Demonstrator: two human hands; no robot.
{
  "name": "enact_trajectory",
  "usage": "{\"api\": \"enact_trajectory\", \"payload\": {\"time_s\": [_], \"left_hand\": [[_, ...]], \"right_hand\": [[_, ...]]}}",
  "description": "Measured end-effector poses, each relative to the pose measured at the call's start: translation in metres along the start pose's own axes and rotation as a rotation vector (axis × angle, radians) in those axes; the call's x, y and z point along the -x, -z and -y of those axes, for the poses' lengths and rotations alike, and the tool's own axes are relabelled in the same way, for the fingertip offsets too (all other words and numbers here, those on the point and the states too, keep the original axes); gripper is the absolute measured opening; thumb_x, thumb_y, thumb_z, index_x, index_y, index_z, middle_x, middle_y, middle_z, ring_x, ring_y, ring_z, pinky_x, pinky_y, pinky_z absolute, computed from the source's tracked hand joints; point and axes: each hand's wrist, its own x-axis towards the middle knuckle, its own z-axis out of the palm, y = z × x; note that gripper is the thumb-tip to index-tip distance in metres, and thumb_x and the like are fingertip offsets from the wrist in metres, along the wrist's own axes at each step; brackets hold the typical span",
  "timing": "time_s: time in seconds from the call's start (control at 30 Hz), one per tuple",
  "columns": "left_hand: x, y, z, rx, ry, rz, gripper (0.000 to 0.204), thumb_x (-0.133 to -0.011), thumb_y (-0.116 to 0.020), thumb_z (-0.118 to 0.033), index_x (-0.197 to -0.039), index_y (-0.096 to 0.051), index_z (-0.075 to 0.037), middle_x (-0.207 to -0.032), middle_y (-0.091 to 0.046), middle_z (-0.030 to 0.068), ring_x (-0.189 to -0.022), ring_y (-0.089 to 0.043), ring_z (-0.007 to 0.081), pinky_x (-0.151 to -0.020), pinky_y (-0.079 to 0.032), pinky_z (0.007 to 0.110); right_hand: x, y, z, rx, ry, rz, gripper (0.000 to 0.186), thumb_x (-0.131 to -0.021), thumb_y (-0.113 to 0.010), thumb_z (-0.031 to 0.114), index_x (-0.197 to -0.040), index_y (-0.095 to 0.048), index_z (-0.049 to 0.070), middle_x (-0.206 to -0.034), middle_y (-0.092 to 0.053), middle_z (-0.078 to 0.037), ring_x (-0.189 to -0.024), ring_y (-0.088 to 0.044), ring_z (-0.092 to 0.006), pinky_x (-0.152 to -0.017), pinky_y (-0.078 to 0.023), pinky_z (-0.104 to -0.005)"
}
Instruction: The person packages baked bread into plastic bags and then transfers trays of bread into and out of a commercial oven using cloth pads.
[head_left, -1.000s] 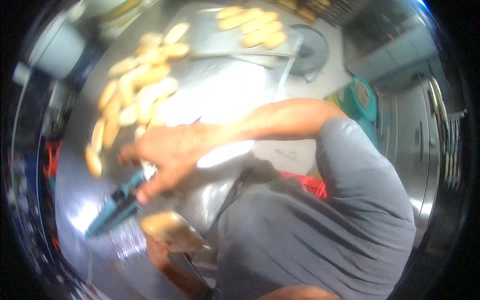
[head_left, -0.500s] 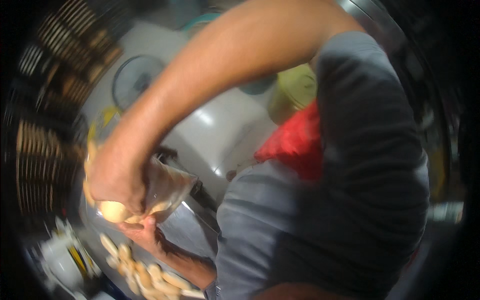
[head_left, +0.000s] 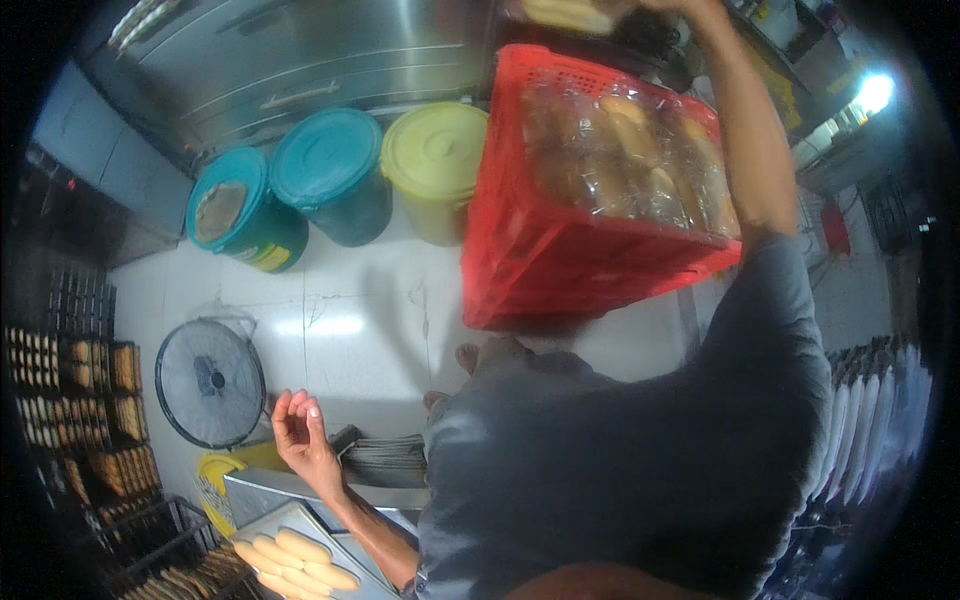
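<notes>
A: Grip status?
B: L grip released, fingers loosely curled, nothing in it. R grip cut by top edge; can't tell if clenched or grasping. Long bread near it, also part cut off.
A: Surface + room?
B: Metal surface just below L grip, w/ tray of rolls low L. Fan beside L grip, on pale tiled floor. Racks of baked goods far L. Up top: two teal bins + yellow-green bin in a row, next to red crate full of bagged bread. Steel cabinet behind bins.
A: Diff vs 0.5 s ago?
B: Then both grips together at a bag of bread; now well apart, R out beyond crate. Crate was a red patch, now contents visible. View swung: loose bread pile gone from view, fan sits lower.
</notes>
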Motion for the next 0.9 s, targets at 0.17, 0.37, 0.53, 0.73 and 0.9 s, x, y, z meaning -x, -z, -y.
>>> {"api": "enact_trajectory", "payload": {"time_s": [0.17,0.37,0.53,0.73,0.9], "left_hand": [[-0.017,-0.028,-0.049,-0.041,-0.037,0.296,0.036,-0.09,-0.062,-0.004,-0.124,-0.052,0.003,-0.109,-0.062,0.0088,-0.096,-0.059,0.0139,-0.09,-0.046,0.028],[-0.022,-0.014,-0.109,-0.319,-0.084,0.551,0.037,-0.083,-0.07,-0.008,-0.117,-0.059,0.002,-0.106,-0.065,0.0123,-0.096,-0.061,0.0176,-0.088,-0.049,0.032],[-0.033,0.066,-0.107,-0.488,-0.095,0.579,0.04,-0.081,-0.073,-0.014,-0.117,-0.06,-0.003,-0.107,-0.067,0.0083,-0.092,-0.063,0.0171,-0.079,-0.052,0.029],[-0.052,0.161,-0.065,-0.417,0.114,0.499,0.039,-0.083,-0.071,-0.015,-0.117,-0.059,-0.002,-0.107,-0.065,0.0109,-0.093,-0.063,0.0203,-0.072,-0.054,0.032],[-0.116,0.199,-0.043,-0.43,0.122,0.514,0.042,-0.082,-0.07,-0.021,-0.118,-0.059,-0.002,-0.112,-0.064,0.0139,-0.097,-0.063,0.0258,-0.081,-0.051,0.037]], "right_hand": [[0.08,-0.027,-0.03,0.011,-0.05,-0.011,0.044,-0.072,-0.067,0.015,-0.114,-0.061,0.005,-0.106,-0.067,-0.016,-0.1,-0.063,-0.0297,-0.087,-0.048,-0.0387],[0.094,-0.04,-0.002,-0.307,-0.244,0.096,0.038,-0.082,-0.063,0.015,-0.117,-0.059,0.001,-0.113,-0.064,-0.014,-0.102,-0.062,-0.0295,-0.091,-0.047,-0.038],[0.094,-0.021,0.028,-0.276,-0.291,0.353,0.037,-0.088,-0.059,0.015,-0.122,-0.057,0.001,-0.112,-0.065,-0.013,-0.104,-0.062,-0.0261,-0.092,-0.047,-0.0355],[-0.015,0.0,0.106,-0.46,-0.283,-0.007,0.035,-0.097,-0.055,0.024,-0.124,-0.059,0.003,-0.119,-0.062,-0.01,-0.112,-0.057,-0.019,-0.097,-0.044,-0.0308],[-0.112,-0.025,0.298,-0.451,-0.092,0.16,0.035,-0.095,-0.056,0.018,-0.124,-0.058,0.0,-0.12,-0.062,-0.011,-0.11,-0.057,-0.0177,-0.096,-0.043,-0.0296]]}}
